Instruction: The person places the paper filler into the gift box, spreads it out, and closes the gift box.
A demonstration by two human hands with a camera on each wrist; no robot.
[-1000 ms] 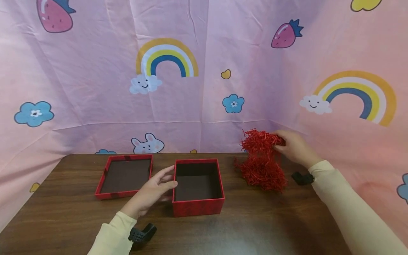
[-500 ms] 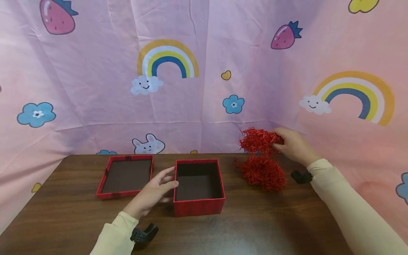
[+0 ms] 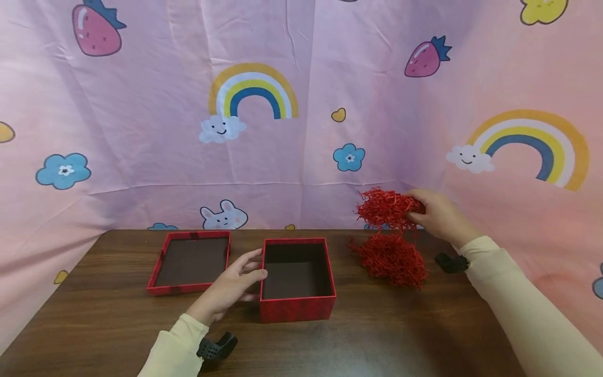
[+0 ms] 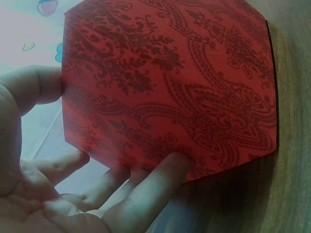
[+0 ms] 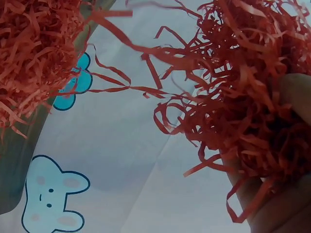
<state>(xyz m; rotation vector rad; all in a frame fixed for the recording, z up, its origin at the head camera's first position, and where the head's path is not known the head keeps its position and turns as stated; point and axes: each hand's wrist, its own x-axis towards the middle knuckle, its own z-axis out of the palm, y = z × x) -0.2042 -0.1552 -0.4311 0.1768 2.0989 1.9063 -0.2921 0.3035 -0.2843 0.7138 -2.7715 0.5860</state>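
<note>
Since the earlier frame, the clump (image 3: 383, 207) of red paper shreds has risen slightly, widening the gap above the pile (image 3: 393, 260). The right hand (image 3: 440, 214) pinches the clump firmly at its right side, fingers and thumb closed into the strands; 1 or 2 loose strands trail downward. The pile rests on the wooden table (image 3: 377, 335), right of the red box (image 3: 297, 310). The left hand (image 3: 231, 290) holds the box's left wall in a wide, spread grip, thumb over the rim, fingers against the patterned outside. The lid (image 3: 190, 262) lies inside-up left of the box.
</note>
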